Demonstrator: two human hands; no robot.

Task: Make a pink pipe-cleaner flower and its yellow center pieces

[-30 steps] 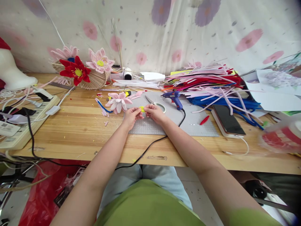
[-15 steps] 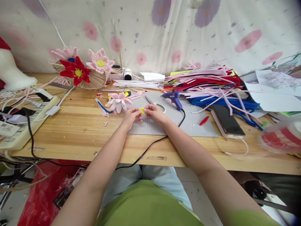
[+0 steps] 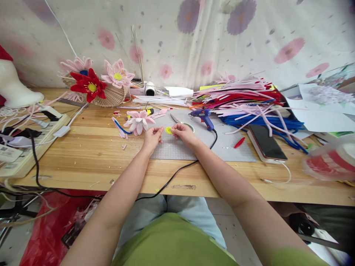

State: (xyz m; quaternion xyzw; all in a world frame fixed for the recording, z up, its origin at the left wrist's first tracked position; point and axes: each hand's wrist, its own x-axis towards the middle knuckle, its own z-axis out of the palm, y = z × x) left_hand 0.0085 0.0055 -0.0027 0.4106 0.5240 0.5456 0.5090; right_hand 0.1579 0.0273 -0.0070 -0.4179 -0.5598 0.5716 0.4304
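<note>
Between the fingertips of my right hand (image 3: 181, 133) is a small round yellow disc (image 3: 168, 130), like a coiled flower centre, held over the grey cutting mat (image 3: 177, 149). Just left of the disc and apart from it, my left hand (image 3: 153, 137) has thumb and fingers pinched together; whether anything tiny is between them I cannot make out. A pink and white fuzzy flower (image 3: 138, 122) lies beside my left hand. Behind my right hand, scissors (image 3: 188, 126) rest on the mat, partly hidden. The blue glue gun (image 3: 203, 117) stands to their right.
A black cable (image 3: 177, 171) runs from the glue gun under my right forearm. Pipe-cleaner bundles (image 3: 244, 98) and a phone (image 3: 267, 142) lie right. Finished flowers (image 3: 92, 87) stand back left, near a power strip (image 3: 52, 135). A red petal-shaped piece (image 3: 239, 142) lies on the mat.
My left hand has let go of the yellow disc and drawn slightly left. The disc now stays in my right hand alone, with more of its face showing.
</note>
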